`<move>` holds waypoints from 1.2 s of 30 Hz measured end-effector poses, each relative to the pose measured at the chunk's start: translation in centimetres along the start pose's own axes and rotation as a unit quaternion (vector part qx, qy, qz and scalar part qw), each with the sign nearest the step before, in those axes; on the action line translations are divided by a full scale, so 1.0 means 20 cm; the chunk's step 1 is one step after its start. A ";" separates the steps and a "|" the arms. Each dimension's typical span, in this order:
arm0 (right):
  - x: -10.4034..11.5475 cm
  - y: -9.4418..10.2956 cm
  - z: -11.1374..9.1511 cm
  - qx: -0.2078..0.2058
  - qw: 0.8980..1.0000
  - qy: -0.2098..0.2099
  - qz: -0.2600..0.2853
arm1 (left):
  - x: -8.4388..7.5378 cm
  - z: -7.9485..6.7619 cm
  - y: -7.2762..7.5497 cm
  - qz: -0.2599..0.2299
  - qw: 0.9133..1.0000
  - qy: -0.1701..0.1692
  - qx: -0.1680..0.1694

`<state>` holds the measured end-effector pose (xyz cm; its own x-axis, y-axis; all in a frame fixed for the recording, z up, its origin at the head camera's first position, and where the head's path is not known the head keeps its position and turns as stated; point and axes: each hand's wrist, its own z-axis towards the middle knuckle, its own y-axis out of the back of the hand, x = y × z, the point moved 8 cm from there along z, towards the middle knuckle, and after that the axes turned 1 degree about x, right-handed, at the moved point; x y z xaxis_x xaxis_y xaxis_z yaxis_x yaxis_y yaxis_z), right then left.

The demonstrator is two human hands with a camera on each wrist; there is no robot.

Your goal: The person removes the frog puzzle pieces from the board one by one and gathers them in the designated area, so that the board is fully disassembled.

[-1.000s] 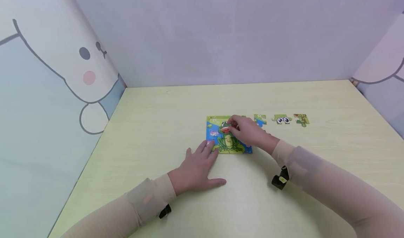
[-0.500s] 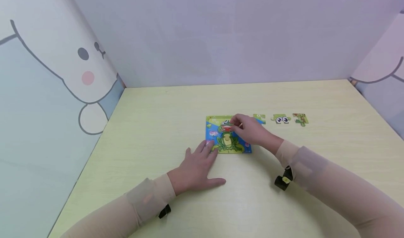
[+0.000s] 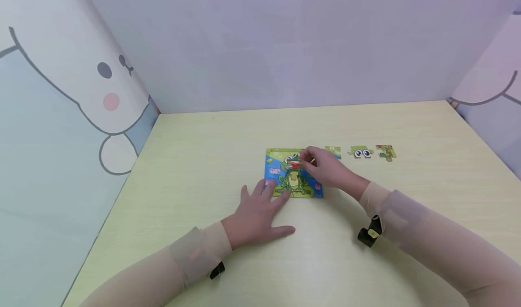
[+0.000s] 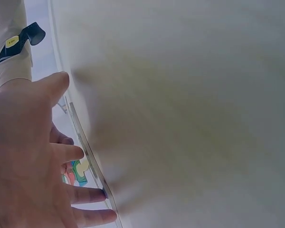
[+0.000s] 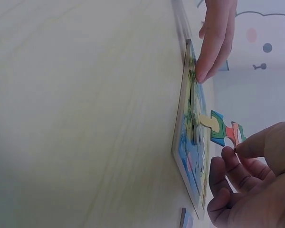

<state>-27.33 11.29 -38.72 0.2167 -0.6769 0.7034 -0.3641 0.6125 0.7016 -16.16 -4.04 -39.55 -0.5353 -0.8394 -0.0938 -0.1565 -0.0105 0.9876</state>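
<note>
A frog jigsaw puzzle (image 3: 275,167) lies in its flat tray on the table, mostly filled with blue and green pieces. My right hand (image 3: 329,166) pinches a puzzle piece (image 5: 218,129) showing the frog's red mouth between thumb and fingertips. In the right wrist view this piece is raised at a tilt from the board, its cream tab close over the frog's body. My left hand (image 3: 259,215) lies with fingers spread at the lower left of the puzzle, fingertips on its near edge and thumb on the table. The right hand covers the tray's upper right part.
Right of the tray, loose pieces lie in a row: a green and blue piece (image 3: 333,151) partly behind the hand, one with the frog's eyes (image 3: 361,152), and a green-brown one (image 3: 386,152). A pale wall panel (image 3: 301,44) stands behind the table (image 3: 203,162).
My right hand has shifted slightly right, still pinching the mouth piece. A finger of my left hand has moved right along the puzzle's near edge. The head view has shifted a little.
</note>
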 end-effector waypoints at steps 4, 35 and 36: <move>-0.01 0.02 -0.01 -0.010 1.000 -0.005 0.013 | -0.01 0.01 0.00 0.017 1.000 0.006 -0.001; -0.64 0.53 -0.33 0.022 0.984 -0.119 -0.128 | -0.06 0.03 -0.01 0.003 0.998 0.037 0.042; -0.64 0.54 -0.33 0.022 0.984 -0.118 -0.131 | -0.06 0.03 -0.01 0.001 0.998 0.038 0.044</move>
<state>-27.98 29.30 -39.51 0.0934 -0.8889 0.4485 -0.3644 0.3887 0.8462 -15.97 -2.80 -39.68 -0.4717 -0.8783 -0.0779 -0.2296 0.0371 0.9726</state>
